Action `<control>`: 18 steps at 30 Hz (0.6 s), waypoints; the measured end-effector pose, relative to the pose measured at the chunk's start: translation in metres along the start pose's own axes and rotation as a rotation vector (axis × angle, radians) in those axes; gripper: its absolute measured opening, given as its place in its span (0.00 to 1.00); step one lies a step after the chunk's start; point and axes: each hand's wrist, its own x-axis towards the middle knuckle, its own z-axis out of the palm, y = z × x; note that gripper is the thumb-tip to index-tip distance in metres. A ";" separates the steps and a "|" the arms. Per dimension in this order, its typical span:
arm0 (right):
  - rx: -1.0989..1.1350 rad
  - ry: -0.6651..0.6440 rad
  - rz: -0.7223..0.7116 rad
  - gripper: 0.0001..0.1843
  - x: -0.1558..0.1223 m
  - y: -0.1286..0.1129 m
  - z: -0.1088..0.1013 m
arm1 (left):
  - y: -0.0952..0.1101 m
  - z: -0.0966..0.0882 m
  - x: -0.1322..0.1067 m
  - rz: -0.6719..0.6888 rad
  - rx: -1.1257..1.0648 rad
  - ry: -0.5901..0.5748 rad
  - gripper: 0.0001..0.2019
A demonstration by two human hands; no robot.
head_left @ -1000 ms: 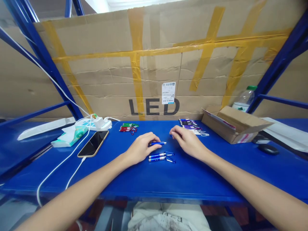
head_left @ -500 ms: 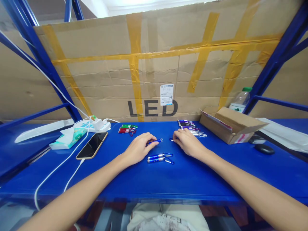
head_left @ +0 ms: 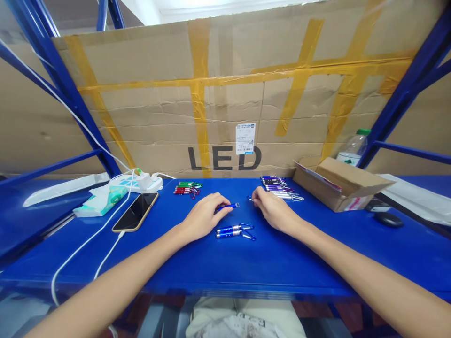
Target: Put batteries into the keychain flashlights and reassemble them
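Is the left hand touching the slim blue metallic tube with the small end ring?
Touching: the head view shows the left hand closed around the tube, its ringed end protruding.

Near the frame's centre, a slim blue tube (head_left: 231, 205) is held by the left hand (head_left: 202, 217) – a small blue clip (head_left: 249, 198) is pinched by the right hand (head_left: 275, 210) – and two blue tubes with clips (head_left: 229, 234) are laid just below.

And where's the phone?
In the head view, the phone lies on the blue table, at left, between the tissues and the left hand.
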 end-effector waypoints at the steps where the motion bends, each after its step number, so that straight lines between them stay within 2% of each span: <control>1: 0.022 -0.011 0.007 0.09 0.000 0.000 0.001 | 0.000 0.000 0.000 0.001 0.000 0.001 0.10; 4: 0.038 -0.029 -0.007 0.13 0.001 0.003 0.004 | 0.000 0.000 0.000 0.002 -0.001 0.003 0.09; 9: -0.027 -0.040 -0.049 0.14 0.000 0.006 0.008 | -0.002 0.000 -0.001 0.007 0.005 -0.006 0.11; 18: -0.198 -0.069 -0.117 0.13 -0.007 -0.008 -0.003 | -0.003 0.000 0.000 0.015 0.010 -0.025 0.13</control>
